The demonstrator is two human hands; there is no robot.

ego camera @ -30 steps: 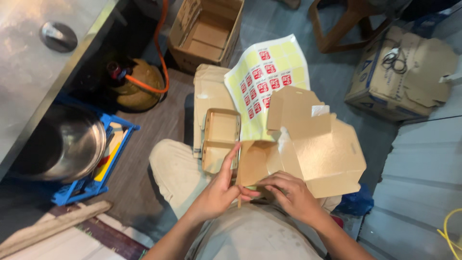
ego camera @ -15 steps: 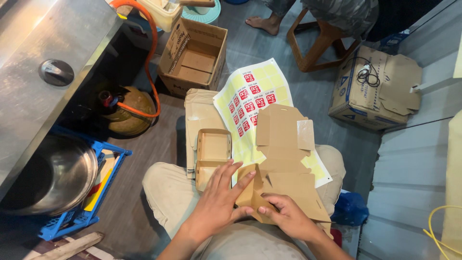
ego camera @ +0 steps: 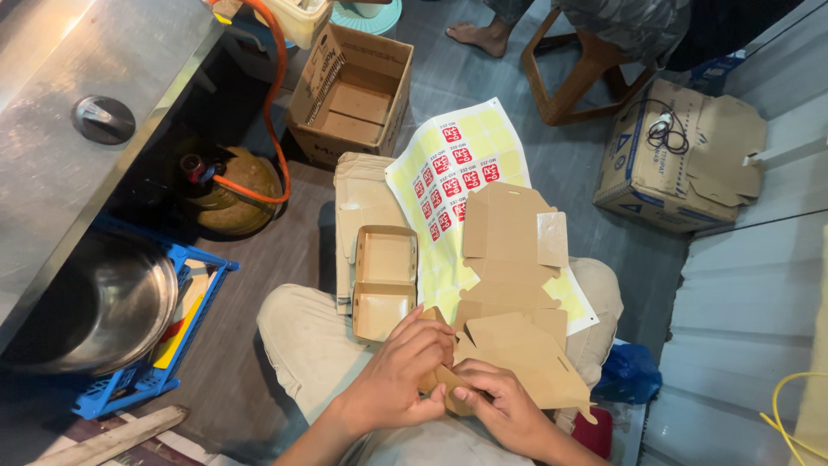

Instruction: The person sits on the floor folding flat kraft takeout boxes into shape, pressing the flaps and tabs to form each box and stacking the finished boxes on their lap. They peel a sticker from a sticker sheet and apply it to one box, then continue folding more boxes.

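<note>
A flat brown cardboard box blank (ego camera: 509,285) lies across my lap, its near end partly folded. My left hand (ego camera: 401,371) pinches a flap at the blank's near left corner. Beside it, my right hand (ego camera: 504,406) grips the near edge from below. Both hands touch each other at the fold. A folded open two-part brown box (ego camera: 385,280) sits on my left knee, just left of the blank. Under the blank lies a yellow sticker sheet (ego camera: 448,164) with red square labels.
A stack of flat brown blanks (ego camera: 358,194) lies on the floor ahead. An open carton (ego camera: 349,95) stands beyond it, another carton (ego camera: 677,160) to the right. A gas cylinder with orange hose (ego camera: 233,185), a steel pot in a blue crate (ego camera: 103,311), a wooden stool and someone's foot (ego camera: 479,34) are around.
The blank has come down flatter onto my lap and its far flap has opened out. My hands have slid to its near corner and closed on the fold.
</note>
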